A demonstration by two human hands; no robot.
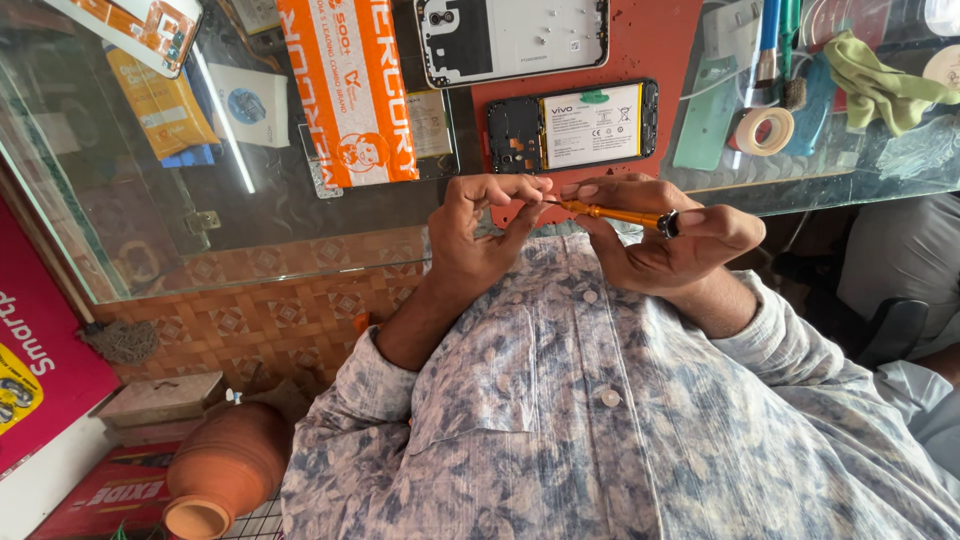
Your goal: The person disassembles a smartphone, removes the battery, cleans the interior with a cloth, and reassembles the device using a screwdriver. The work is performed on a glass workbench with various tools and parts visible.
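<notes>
My right hand grips a small orange-handled screwdriver, held level in front of my patterned shirt, its black end cap against the palm. My left hand pinches the thin metal tip with thumb and forefinger; anything tiny between them is too small to tell. Just beyond the hands, on a red mat on the glass counter, lies an opened phone with its white-labelled battery and black circuit board exposed. A white phone back cover lies behind it.
The glass counter shows boxes and an orange packet on and under it. At the right lie a tape roll, a green cloth and brushes. A clay pot stands low on the left. Another person's grey clothing is at the right edge.
</notes>
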